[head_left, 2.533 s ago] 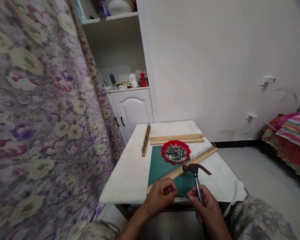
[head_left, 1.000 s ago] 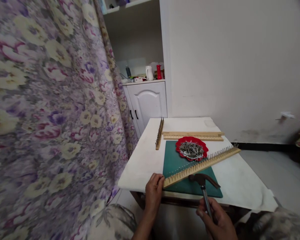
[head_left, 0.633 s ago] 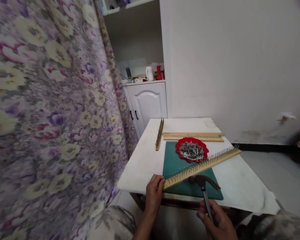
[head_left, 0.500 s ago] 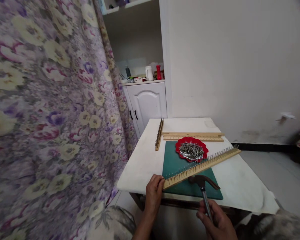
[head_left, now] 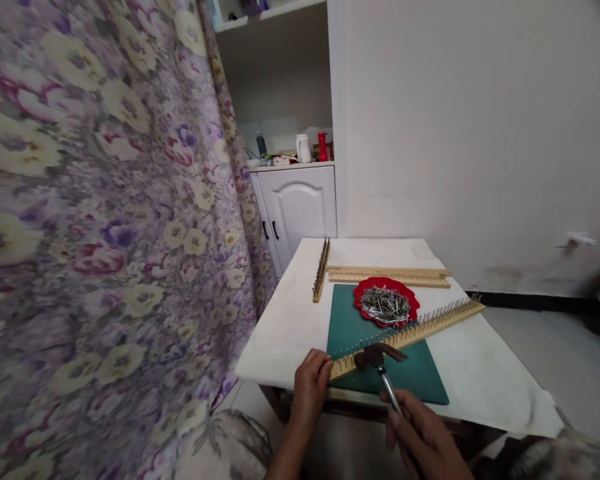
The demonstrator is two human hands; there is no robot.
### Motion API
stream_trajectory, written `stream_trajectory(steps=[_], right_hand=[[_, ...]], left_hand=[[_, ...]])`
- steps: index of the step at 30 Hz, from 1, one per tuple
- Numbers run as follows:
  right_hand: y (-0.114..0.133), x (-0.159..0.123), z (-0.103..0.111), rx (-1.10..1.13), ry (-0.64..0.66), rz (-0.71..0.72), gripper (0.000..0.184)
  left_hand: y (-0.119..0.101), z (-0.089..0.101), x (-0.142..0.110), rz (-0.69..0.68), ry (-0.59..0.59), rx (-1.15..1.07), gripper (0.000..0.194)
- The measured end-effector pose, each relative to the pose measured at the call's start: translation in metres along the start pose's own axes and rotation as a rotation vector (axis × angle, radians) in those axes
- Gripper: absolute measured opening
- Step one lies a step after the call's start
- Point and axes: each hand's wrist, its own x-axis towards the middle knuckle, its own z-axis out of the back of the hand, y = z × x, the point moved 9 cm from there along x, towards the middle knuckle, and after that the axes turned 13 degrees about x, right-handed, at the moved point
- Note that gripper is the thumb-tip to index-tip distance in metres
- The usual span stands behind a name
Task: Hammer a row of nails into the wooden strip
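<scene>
A long wooden strip studded with a row of nails lies slantwise across a green mat on a small white table. My left hand is closed on the strip's near end at the table's front edge. My right hand grips the metal handle of a small hammer, whose dark head hovers over the strip's near end, close to my left fingers. A red dish heaped with loose nails sits on the mat behind the strip.
A short nailed strip stands along the table's left side, and plain wooden strips lie at the back. A flowered curtain hangs close on the left. A white cabinet with bottles stands behind, against the wall.
The hammer head has swung left and toward the strip's near end, next to my left hand. My left hand has kept its hold on the strip since a second ago.
</scene>
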Motion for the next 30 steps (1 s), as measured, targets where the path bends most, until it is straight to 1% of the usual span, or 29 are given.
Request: stream_trajectory(steps=[2, 4, 5, 8, 11, 13, 17, 20, 30], right_hand=[[0.011, 0.008, -0.018, -0.041, 0.099, -0.015, 0.037], [0.017, 0.015, -0.04, -0.083, 0.232, -0.041, 0.037], [0.021, 0.019, -0.047, -0.105, 0.251, -0.024, 0.037], [0.028, 0.03, -0.058, -0.163, 0.243, 0.046, 0.034], [0.033, 0.037, -0.062, -0.248, 0.239, 0.131, 0.027], [0.033, 0.04, -0.064, -0.315, 0.253, 0.171, 0.026], [0.028, 0.044, -0.066, -0.405, 0.284, 0.19, 0.029], [0.027, 0.044, -0.066, -0.435, 0.291, 0.196, 0.027], [0.028, 0.04, -0.065, -0.423, 0.291, 0.177, 0.028]], left_hand=[[0.0, 0.001, 0.0, -0.001, 0.001, -0.016, 0.02], [0.0, 0.002, 0.0, 0.003, -0.003, -0.03, 0.019], [0.0, 0.002, 0.0, 0.005, -0.004, -0.031, 0.019], [0.002, 0.002, 0.0, 0.015, -0.008, -0.019, 0.019], [0.003, 0.0, -0.001, 0.01, -0.01, -0.026, 0.018], [0.005, -0.002, -0.001, 0.01, -0.008, -0.031, 0.017], [0.011, -0.004, -0.001, 0.016, -0.011, -0.021, 0.017], [0.013, -0.006, -0.002, 0.016, -0.015, -0.013, 0.017], [0.015, -0.002, -0.004, 0.025, -0.035, 0.001, 0.019]])
